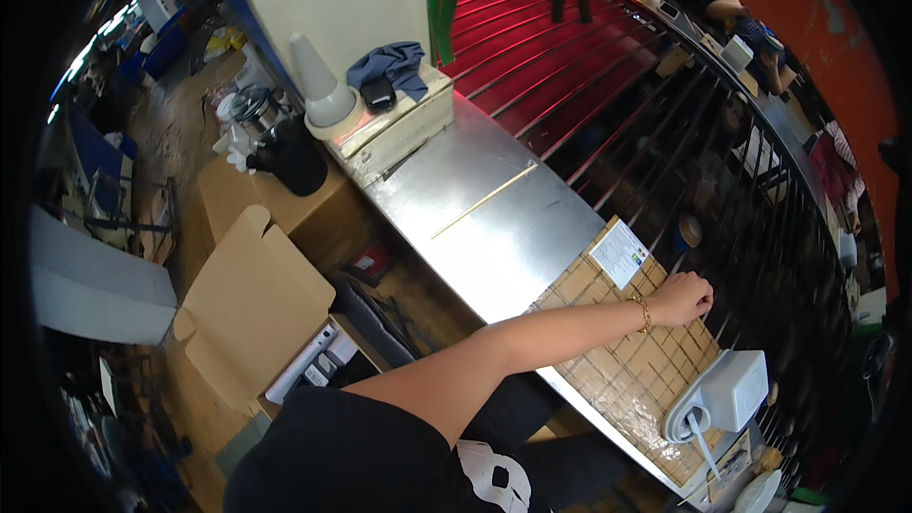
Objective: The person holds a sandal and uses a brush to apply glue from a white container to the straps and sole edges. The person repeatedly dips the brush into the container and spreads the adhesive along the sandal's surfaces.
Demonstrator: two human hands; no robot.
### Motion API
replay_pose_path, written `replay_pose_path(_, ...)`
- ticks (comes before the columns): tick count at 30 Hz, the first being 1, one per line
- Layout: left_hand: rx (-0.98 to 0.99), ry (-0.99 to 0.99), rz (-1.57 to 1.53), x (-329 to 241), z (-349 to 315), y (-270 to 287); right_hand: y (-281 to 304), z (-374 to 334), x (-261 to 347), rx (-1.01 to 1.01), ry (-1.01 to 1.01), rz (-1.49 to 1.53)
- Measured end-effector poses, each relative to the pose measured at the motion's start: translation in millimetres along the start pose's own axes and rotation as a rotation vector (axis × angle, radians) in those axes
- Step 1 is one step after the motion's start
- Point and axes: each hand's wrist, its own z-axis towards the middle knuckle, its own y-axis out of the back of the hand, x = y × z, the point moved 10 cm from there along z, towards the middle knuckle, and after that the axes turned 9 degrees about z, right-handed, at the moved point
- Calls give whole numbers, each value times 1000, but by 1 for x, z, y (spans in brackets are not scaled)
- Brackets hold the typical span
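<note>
Gold bracelet (643, 315) at wrist, left hand (684, 298) curls near a gridded board (627, 375).

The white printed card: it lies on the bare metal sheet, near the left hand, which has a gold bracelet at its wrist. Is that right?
Not quite: the head view shows the white printed card on the brown surface with dark crossing lines, not on the bare metal sheet. It does lie near the left hand, with the gold bracelet at its wrist.
</note>
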Motion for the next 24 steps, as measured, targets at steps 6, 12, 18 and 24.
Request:
replay_pose_path(6, -108, 15, -89, 0, 0, -2, -43, -12, 24, 174, 50, 192)
replay_pose_path(12, -7, 64, 30, -8, 1, 5, -45, -16, 120, 141, 448, -136)
replay_pose_path(18, 68, -212, 591, -72, -9, 73, -33, 17, 127, -11, 604, 124)
replay_pose_path(24, -307, 361, 1146, -12, -124, 312, -50, 7, 158, -73, 753, 34)
